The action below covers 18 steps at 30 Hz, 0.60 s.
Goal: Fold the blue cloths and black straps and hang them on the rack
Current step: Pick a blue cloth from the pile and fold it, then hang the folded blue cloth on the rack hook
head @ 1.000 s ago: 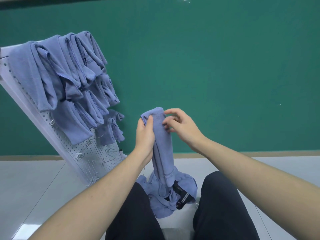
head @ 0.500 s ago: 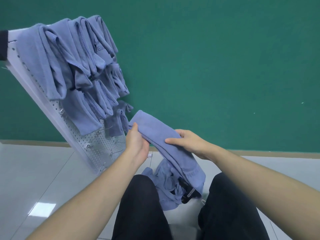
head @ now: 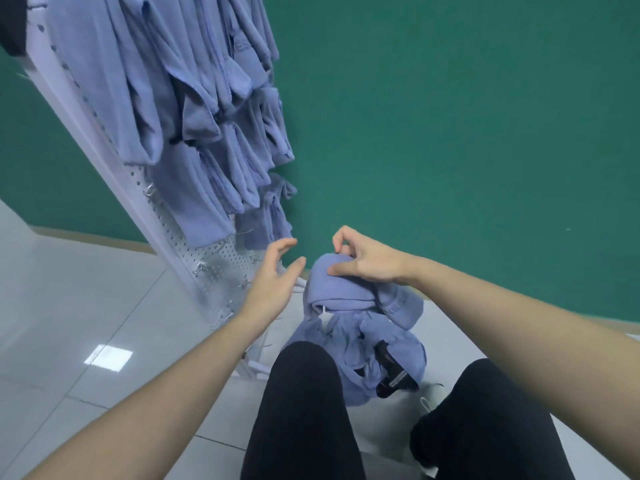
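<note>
Green wall behind, white pegboard rack (head: 173,233) already full of hung cloths (head: 194,133).
Right hand (head: 370,265) pinching folded blue cloth (head: 346,289) to keep the fold; left hand (head: 273,282) spread, empty, near free hooks (head: 199,267).

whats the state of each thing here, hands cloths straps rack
left hand: open, holding nothing
right hand: pinching the folded blue cloth
loose blue cloth pile: unfolded, on the floor
black strap: lying in the pile
white pegboard rack: upper hooks hung with folded blue cloths

Blue cloths (head: 194,109); white perforated rack (head: 180,237); strap (head: 393,375) seemingly black.
</note>
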### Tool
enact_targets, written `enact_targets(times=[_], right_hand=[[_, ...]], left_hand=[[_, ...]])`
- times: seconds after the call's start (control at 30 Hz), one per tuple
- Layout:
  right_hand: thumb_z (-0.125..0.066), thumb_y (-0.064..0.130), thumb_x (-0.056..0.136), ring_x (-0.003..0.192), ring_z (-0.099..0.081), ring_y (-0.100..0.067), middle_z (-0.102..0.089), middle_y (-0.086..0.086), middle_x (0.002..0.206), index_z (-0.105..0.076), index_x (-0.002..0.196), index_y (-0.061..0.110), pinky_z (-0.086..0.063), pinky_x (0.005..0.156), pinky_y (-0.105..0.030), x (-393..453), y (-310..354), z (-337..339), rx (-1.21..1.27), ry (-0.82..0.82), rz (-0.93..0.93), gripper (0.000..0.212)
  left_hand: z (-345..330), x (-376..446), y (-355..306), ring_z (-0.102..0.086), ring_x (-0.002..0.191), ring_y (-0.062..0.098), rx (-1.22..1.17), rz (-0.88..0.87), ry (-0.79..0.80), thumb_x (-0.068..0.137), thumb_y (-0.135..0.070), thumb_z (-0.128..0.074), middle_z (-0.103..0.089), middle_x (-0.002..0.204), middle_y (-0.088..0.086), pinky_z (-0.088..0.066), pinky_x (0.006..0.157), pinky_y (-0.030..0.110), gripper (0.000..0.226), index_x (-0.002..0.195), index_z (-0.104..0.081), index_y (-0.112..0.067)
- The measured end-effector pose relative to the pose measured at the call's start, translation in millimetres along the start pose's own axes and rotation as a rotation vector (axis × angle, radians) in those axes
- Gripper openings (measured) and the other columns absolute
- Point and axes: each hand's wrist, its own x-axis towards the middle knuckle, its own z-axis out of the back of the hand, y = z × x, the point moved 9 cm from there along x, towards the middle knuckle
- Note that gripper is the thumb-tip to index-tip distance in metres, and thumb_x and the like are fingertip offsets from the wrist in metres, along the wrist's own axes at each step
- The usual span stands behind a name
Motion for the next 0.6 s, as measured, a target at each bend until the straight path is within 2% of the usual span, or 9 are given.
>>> enact_targets(times=[0.07,0.13,0.23,0.3,0.4,0.5,0.57,0.6], right_hand=[[-0.072,0.008,0.089,0.054,-0.029,-0.005,-0.037,0.006,0.067,-0.039,0.09,0.021,-0.029,0.053,-0.021,18,6,-5,-0.044,0.026,0.036,0.035],[-0.072,0.008,0.089,0.054,-0.028,-0.004,-0.036,0.007,0.068,-0.039,0.088,0.022,-0.029,0.054,-0.021,37,11,-9,-0.064,0.053,0.061,0.036],[-0.073,0.009,0.088,0.053,-0.03,-0.003,-0.04,0.008,0.067,-0.04,0.089,0.022,-0.029,0.053,-0.02,64,8,-13,-0.057,0.1,0.058,0.035],[-0.072,0.01,0.089,0.054,-0.036,-0.004,-0.047,0.009,0.064,-0.045,0.097,0.018,-0.032,0.053,-0.019,80,0,-22,0.01,0.172,0.019,0.03],[-0.07,0.022,0.09,0.062,-0.045,-0.007,-0.055,0.009,0.07,-0.053,0.111,0.018,-0.037,0.062,-0.022,103,-10,-31,0.002,0.244,-0.032,0.027],[-0.058,0.039,0.078,0.076,-0.051,-0.002,-0.058,0.014,0.083,-0.06,0.096,0.027,-0.041,0.077,-0.024,126,-16,-30,-0.117,0.25,-0.031,0.021],[-0.054,0.035,0.073,0.08,-0.051,-0.004,-0.058,0.013,0.086,-0.061,0.088,0.026,-0.041,0.081,-0.026,141,-18,-32,-0.094,0.25,-0.025,0.019],[-0.054,0.033,0.073,0.08,-0.051,-0.004,-0.059,0.012,0.086,-0.061,0.088,0.025,-0.041,0.081,-0.026,149,-17,-33,-0.065,0.236,-0.014,0.019]], left_hand=[[-10,9,-1,-0.046,0.129,0.001,0.102,-0.035,0.156,0.1,-0.024,-0.057,-0.054,0.135,-0.012,-0.032,0.103,0.017,0.033,0.132,-0.049,-0.029],[-11,20,7,-0.053,0.117,0.001,0.207,-0.014,0.223,0.1,-0.029,-0.057,-0.06,0.125,-0.012,-0.038,0.096,0.015,0.031,0.131,-0.054,-0.028],[2,35,20,-0.06,0.092,0.004,0.285,0.035,0.242,0.1,-0.035,-0.056,-0.067,0.1,-0.012,-0.043,0.08,0.017,0.01,0.105,-0.062,-0.029],[13,43,26,-0.055,0.076,-0.002,0.283,0.052,0.236,0.1,-0.034,-0.057,-0.063,0.085,-0.013,-0.04,0.069,0.013,0.011,0.091,-0.059,-0.027],[25,55,42,-0.053,0.074,0.001,0.149,0.062,0.19,0.1,-0.032,-0.058,-0.062,0.083,-0.01,-0.043,0.073,0.023,0.014,0.089,-0.059,-0.023],[39,63,59,-0.058,0.078,0.008,-0.005,0.122,0.074,0.088,-0.054,-0.059,-0.065,0.082,-0.011,-0.046,0.077,0.035,0.024,0.087,-0.06,-0.03],[43,69,68,-0.06,0.081,0.011,-0.022,0.14,0.021,0.084,-0.06,-0.058,-0.066,0.086,-0.008,-0.048,0.08,0.036,0.029,0.089,-0.059,-0.032],[44,72,72,-0.06,0.082,0.011,-0.017,0.141,-0.003,0.089,-0.056,-0.059,-0.066,0.087,-0.006,-0.048,0.079,0.032,0.027,0.092,-0.058,-0.029]])
